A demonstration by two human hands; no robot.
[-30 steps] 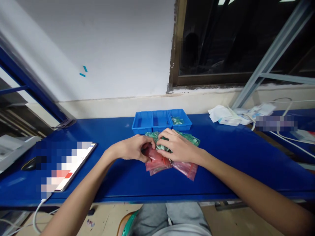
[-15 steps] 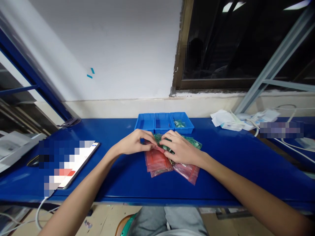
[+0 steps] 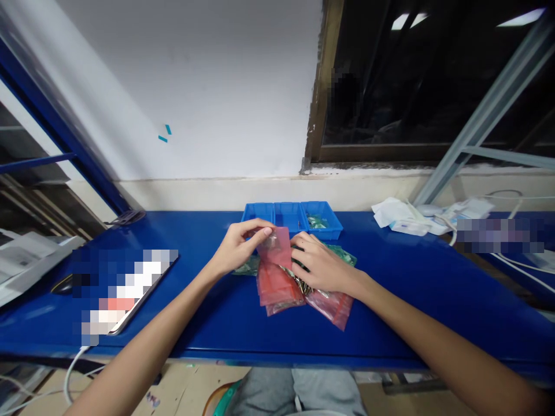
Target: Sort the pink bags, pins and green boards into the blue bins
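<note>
A small red see-through plastic bag (image 3: 277, 247) stands raised, its top left pinched between the thumb and fingers of my left hand (image 3: 243, 242). My right hand (image 3: 321, 263) is curled at the bag's right edge, above a heap of thin metal pieces (image 3: 303, 284) like screws. Its fingertips are partly hidden, so what they grip cannot be made out. Under the raised bag lie more red bags (image 3: 280, 289), with another red bag (image 3: 333, 306) below my right palm. Green bags (image 3: 247, 266) show behind my hands.
A row of three blue bins (image 3: 288, 216) stands at the back, with green bags (image 3: 317, 221) in the right one. A phone (image 3: 139, 294) with a cable lies at left. White packets (image 3: 403, 216) and cables lie at back right. The blue table's front edge (image 3: 286, 359) is near my lap.
The small red bag has come up from low between my hands and now faces me upright. My left hand has moved slightly left and up; my right hand stays nearly in place.
</note>
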